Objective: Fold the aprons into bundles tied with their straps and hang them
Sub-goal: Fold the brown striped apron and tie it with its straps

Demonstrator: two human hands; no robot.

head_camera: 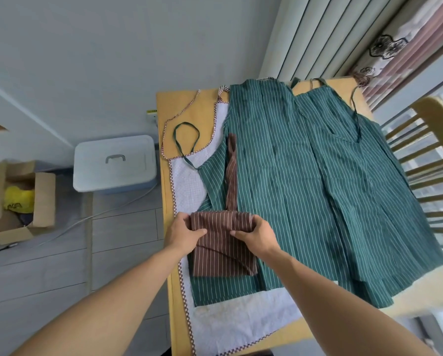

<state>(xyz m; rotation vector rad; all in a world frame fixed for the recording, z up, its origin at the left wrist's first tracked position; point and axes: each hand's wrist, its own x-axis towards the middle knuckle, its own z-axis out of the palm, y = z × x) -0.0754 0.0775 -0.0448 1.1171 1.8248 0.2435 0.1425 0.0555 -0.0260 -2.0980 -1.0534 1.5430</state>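
Hands work nearest: left hand (183,233) and right hand (257,236) each pinch one brown striped apron (221,244), folded small, its strap (232,173) trailing far. Beneath lie two green striped aprons (279,176) and one white checked-trim apron (189,186) spread across the surface (187,109).

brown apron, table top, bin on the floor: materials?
Brown apron: thin woven cloth, likely cotton or a blend, matte; it creases sharply under both hands and has fine pale stripes.
Table top: looks like light wood or wood laminate, smooth with a slight sheen.
Bin: plastic, pale glossy moulded lid with a handle.
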